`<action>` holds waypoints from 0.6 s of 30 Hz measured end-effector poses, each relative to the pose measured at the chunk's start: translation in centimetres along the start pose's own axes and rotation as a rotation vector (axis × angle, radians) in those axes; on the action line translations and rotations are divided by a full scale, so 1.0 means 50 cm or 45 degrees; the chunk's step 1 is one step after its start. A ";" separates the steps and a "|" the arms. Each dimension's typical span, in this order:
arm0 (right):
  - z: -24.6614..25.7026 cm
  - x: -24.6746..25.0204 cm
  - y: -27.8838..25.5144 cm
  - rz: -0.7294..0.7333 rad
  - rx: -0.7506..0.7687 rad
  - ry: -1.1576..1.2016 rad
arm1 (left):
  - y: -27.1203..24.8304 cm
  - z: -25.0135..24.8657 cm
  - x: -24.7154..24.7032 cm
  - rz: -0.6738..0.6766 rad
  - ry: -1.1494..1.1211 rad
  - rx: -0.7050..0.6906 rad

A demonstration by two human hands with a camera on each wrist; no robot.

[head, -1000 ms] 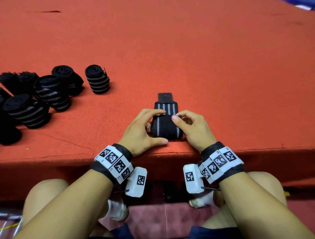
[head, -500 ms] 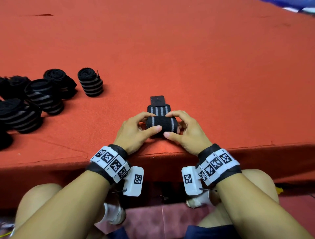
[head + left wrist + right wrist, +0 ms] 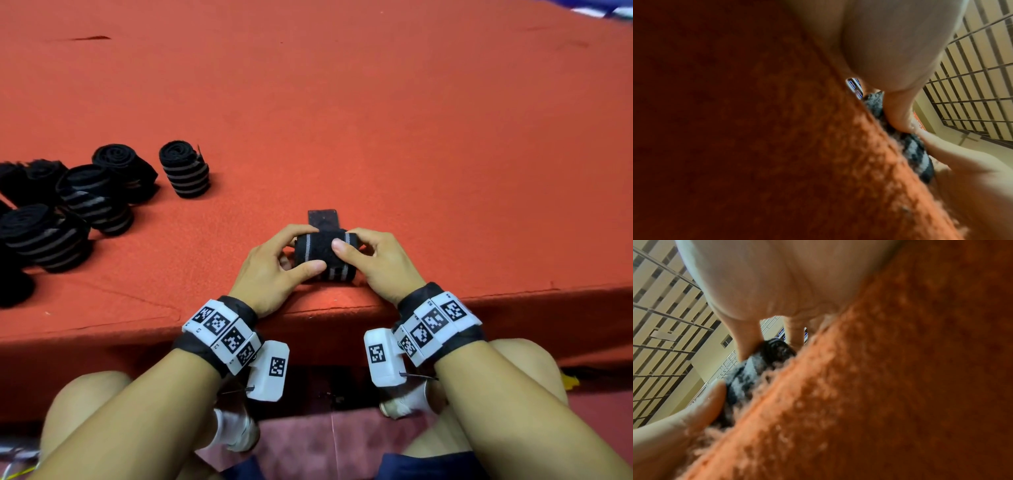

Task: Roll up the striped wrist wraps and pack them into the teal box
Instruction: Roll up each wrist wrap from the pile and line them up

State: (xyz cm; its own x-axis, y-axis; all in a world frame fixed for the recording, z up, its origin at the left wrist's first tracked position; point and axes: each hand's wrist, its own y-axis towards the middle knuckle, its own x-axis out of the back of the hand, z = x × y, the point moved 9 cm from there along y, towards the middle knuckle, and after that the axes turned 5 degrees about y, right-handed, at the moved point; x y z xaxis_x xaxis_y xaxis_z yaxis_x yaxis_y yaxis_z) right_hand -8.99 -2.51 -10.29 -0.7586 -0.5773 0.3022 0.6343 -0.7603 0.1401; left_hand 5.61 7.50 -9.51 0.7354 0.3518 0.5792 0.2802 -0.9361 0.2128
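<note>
Nearest the camera, the person's bare knees and white-socked feet are showing below the edge of the orange-red felt surface (image 3: 376,120), and both forearms are reaching up onto it, each wearing a black band with white marker blocks. The left hand (image 3: 270,270) is curling round the left end of a striped wrist wrap (image 3: 320,255) lying close to the near edge, its thumb pressing along the front of the roll and its fingers arching over the top; the right hand (image 3: 380,263) is holding the right end in the same grip, thumb on top of the roll (so both hands are grasping the one wrap). The wrap is partly rolled into a fat black cylinder with grey stripes, and its dark flat tab end (image 3: 322,218) is lying unrolled on the felt just beyond the fingers. From the left wrist view, the wrap (image 3: 914,152) is appearing blurred between fingertips and felt; the right wrist view is giving the same wrap (image 3: 758,368) from its other end, with a barred window behind. Farther off to the left, a cluster of finished rolled wraps (image 3: 85,202) is sitting on the surface, several standing on end, with one upright roll (image 3: 185,169) a little apart on the cluster's right side.
</note>
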 end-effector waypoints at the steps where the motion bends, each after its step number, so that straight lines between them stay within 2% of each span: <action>1: 0.000 0.002 0.000 -0.012 -0.021 -0.019 | 0.000 0.001 -0.001 0.007 0.011 0.009; 5: 0.004 0.003 -0.004 -0.029 0.010 -0.013 | 0.008 0.019 -0.006 0.035 0.005 0.092; 11: 0.019 -0.005 -0.017 0.107 0.128 0.120 | 0.018 0.020 0.000 -0.053 0.104 0.105; 14: 0.015 -0.001 -0.008 0.017 0.100 0.060 | 0.012 0.010 -0.001 -0.089 0.138 0.036; 18: -0.001 0.003 0.001 -0.039 0.030 0.004 | 0.002 -0.008 -0.006 -0.012 0.196 -0.126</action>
State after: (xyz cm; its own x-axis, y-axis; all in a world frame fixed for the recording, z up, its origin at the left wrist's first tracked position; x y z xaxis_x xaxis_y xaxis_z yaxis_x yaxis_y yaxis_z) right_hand -9.08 -2.62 -10.28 -0.7781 -0.5550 0.2942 0.6142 -0.7704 0.1712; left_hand 5.18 7.28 -9.33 0.6280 0.3623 0.6887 0.2189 -0.9315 0.2904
